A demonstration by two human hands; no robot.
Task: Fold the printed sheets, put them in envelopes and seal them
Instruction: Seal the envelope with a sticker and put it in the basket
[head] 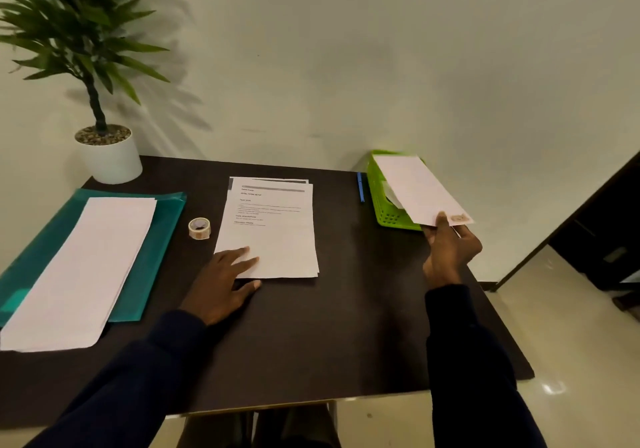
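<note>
A stack of printed sheets (273,225) lies in the middle of the dark table (346,326). My left hand (225,281) rests flat, with its fingertips on the stack's near left corner. My right hand (450,246) pinches the near end of a white envelope (415,187), thumb on top. The envelope lies over the green basket (384,212) at the back right and has a piece of brown tape at its near corner. A pile of long white envelopes (83,267) lies on a teal folder (156,246) at the left.
A small tape roll (200,228) stands between the folder and the sheets. A blue pen (361,187) lies left of the basket. A potted plant (107,156) occupies the back left corner. The table's right edge drops to a tiled floor (571,343).
</note>
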